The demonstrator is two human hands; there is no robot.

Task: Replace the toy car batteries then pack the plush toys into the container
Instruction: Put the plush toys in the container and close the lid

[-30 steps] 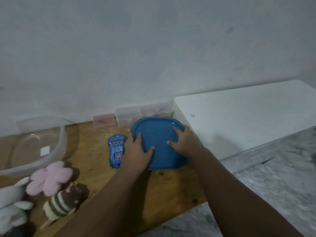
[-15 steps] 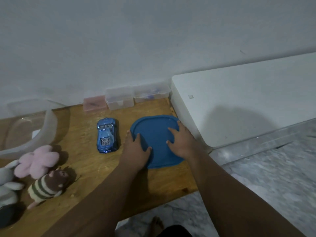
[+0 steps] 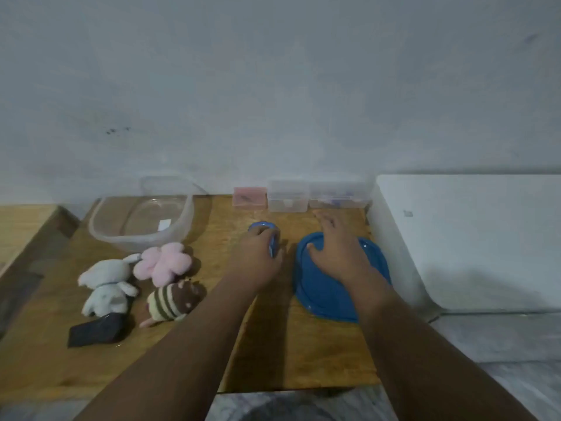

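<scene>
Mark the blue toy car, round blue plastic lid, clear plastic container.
blue toy car [image 3: 263, 225]: head view, far end
round blue plastic lid [image 3: 324, 296]: head view, near part
clear plastic container [image 3: 139, 238]: head view, front wall

Hands: two, bare; left hand [image 3: 258, 262] is shown at frame centre, right hand [image 3: 337, 253] right of centre. Forearms: left forearm [image 3: 182, 344] and right forearm [image 3: 419, 344] are seen bare down to the lower frame edge.

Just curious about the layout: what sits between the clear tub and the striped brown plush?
The pink plush lies between the clear tub and the striped plush, seen in the head view.
</scene>
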